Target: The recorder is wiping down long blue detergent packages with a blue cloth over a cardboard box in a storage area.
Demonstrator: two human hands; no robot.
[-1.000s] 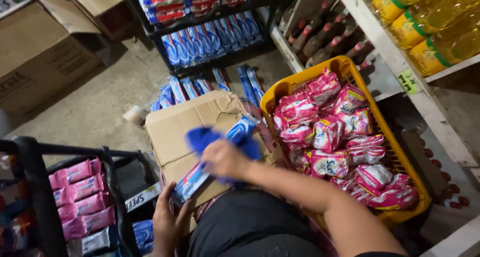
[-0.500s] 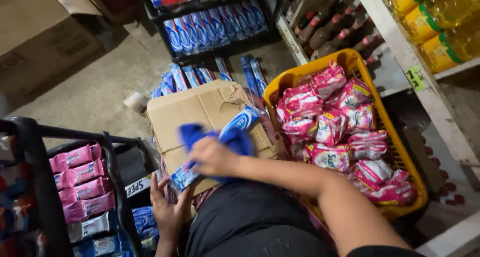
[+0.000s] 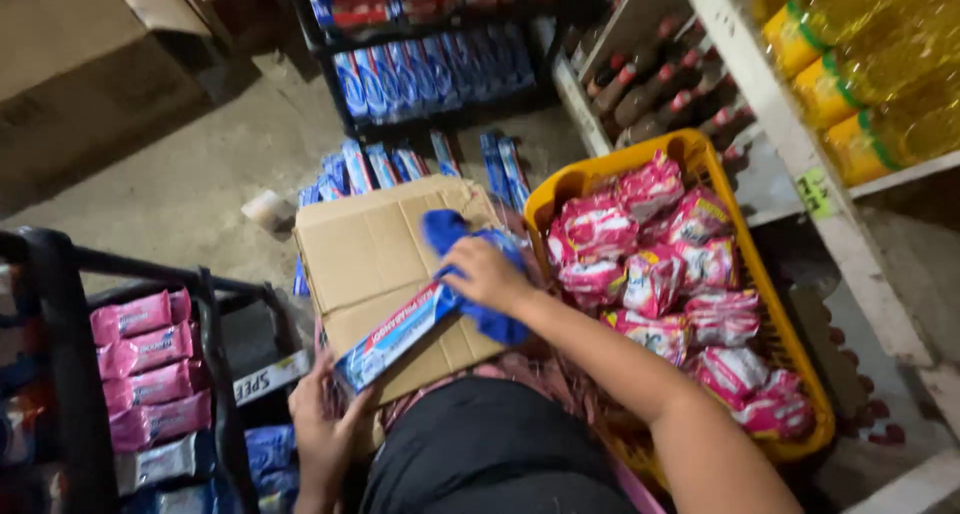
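My left hand (image 3: 322, 432) grips the near end of a long blue, white and red toothpaste box (image 3: 400, 331), held slanted over a flat brown cardboard box (image 3: 365, 249) that rests on my lap. My right hand (image 3: 484, 276) presses a blue cloth (image 3: 462, 236) against the far end of that toothpaste box. My right forearm crosses in front of a yellow plastic basket (image 3: 715, 159).
The yellow basket at the right holds several pink snack packets (image 3: 690, 274). More toothpaste boxes (image 3: 430, 74) fill a black rack behind, with some standing on the floor. A black rack (image 3: 70, 354) at left holds pink packs. White shelves at right carry yellow oil bottles (image 3: 870, 64) and dark bottles.
My right hand has slid the blue cloth along the toothpaste box, and the view has shifted slightly. My left hand keeps its hold on the box's near end.
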